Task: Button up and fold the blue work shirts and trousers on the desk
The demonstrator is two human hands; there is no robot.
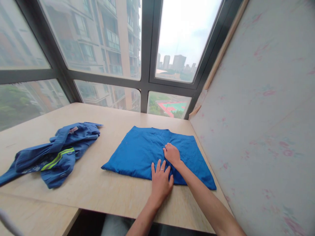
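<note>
A pair of bright blue trousers (137,150), judging by the waistband-like far edge and centre seam, lies spread and folded on the pale tabletop. My left hand (161,180) rests palm down on its near edge, fingers spread, with a ring on one finger. Farther in, by the centre seam, my right hand (172,154) presses on the cloth with bent fingers and the thumb a little apart. Creases run through the fabric around both hands. To the left lies a crumpled dark blue jacket-like garment (66,144) with a yellow-green reflective stripe, touched by neither hand.
The pale marble-look tabletop (98,190) has its front edge close to me. Dark-framed windows (146,59) stand behind it. A flowered wall (261,131) borders the right side, near the trousers. A blurred grey object (8,224) shows at bottom left.
</note>
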